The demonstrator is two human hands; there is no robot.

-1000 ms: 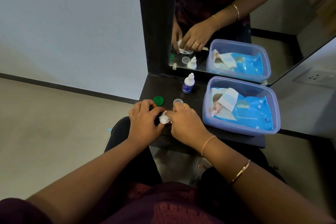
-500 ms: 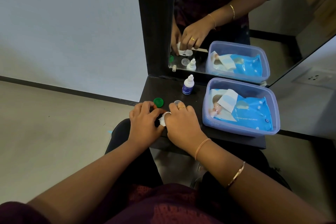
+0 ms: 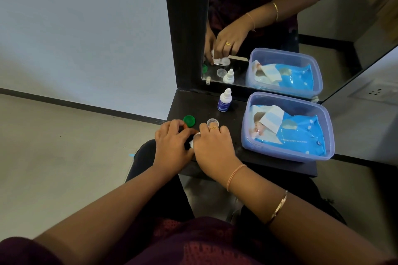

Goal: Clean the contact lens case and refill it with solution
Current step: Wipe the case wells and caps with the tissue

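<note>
The left hand and the right hand are pressed close together at the front left part of the dark table. The white contact lens case lies under them and is covered in the direct view. It shows only as a reflection in the dark-framed mirror, flat on the table beneath the fingers.

The left hand's fingers are curled down over the case and hold it in place. A sliver of orange shows at their tips, and I cannot tell what it belongs to. The right hand, with a gold ring on one finger, pinches a crumpled white wipe and presses it onto the case. Only a small part of the wipe shows in the gap between the two hands.

A round green plastic cap lies just beyond the left hand's fingertips. A round clear plastic cap lies just beyond the right hand's knuckles, partly hidden by the ringed finger.

A small white dropper bottle with a blue label stands upright further back, near the foot of the mirror and well apart from the hands. To the right of it sits a translucent lavender plastic tub. It holds a blue pack of baby wet wipes, whose white flap is peeled open.
</note>
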